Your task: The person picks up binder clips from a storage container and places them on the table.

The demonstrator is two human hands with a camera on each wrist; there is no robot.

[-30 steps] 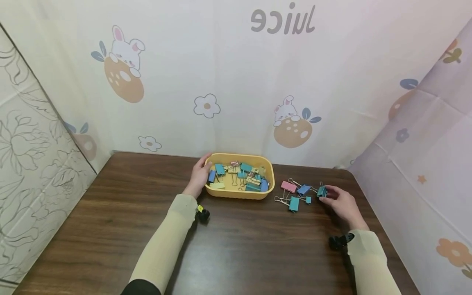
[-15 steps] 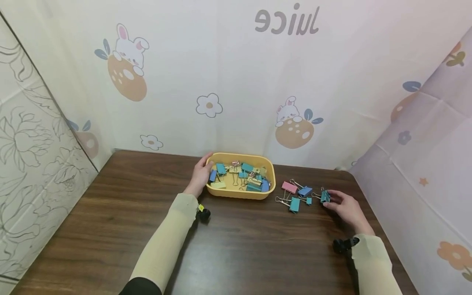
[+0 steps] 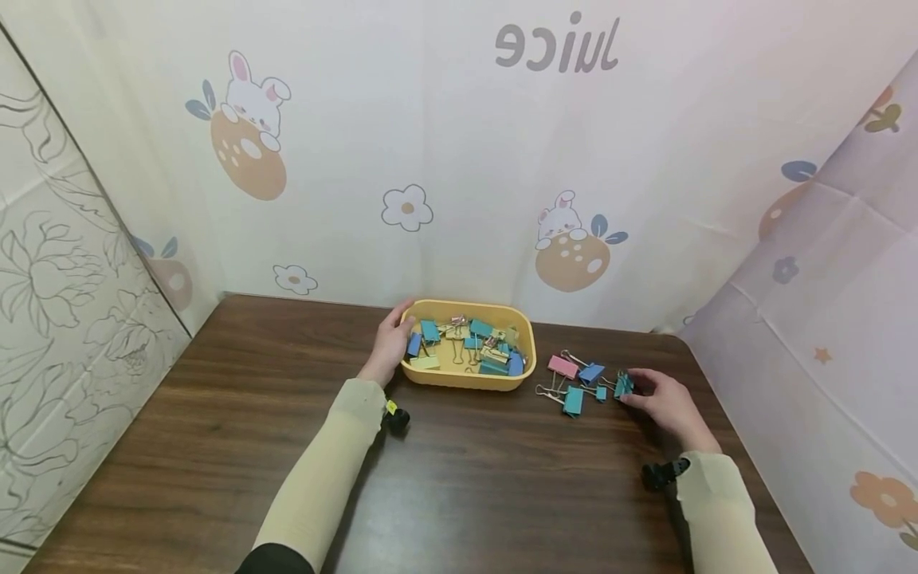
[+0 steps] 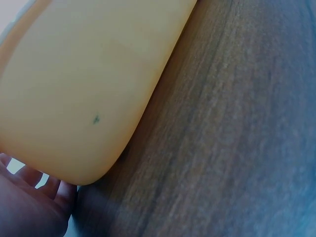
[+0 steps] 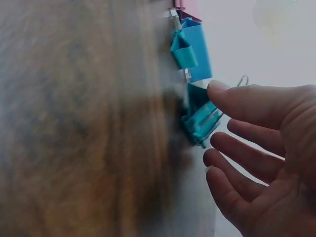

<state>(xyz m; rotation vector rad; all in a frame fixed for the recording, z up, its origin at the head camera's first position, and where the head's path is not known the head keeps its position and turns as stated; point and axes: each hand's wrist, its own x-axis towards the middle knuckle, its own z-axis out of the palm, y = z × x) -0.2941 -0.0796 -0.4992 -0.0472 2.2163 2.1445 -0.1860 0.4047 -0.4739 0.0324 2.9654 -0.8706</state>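
In the head view my left hand (image 3: 390, 344) grips the left end of a shallow yellow plastic basket (image 3: 466, 381). The left wrist view shows the fingers against the basket's end wall (image 4: 94, 89). Binder clips in teal, blue, yellow and pink-copper lie jumbled inside it. Farther right, my right hand (image 3: 667, 402) pinches a teal binder clip (image 3: 624, 386) low over the table. In the right wrist view the thumb touches this teal clip (image 5: 202, 121), and the other fingers are bent beside it.
Left of the right hand, a pink clip (image 3: 562, 367), a blue clip (image 3: 591, 373), a teal clip (image 3: 573, 401) and a small teal clip (image 3: 600, 393) lie close together on the brown wooden table (image 3: 488, 478). A printed curtain (image 3: 344, 143) hangs behind the table.
My right hand shifts right with the teal clip, away from the loose clips, then back left toward them. The left hand and basket stay in place.
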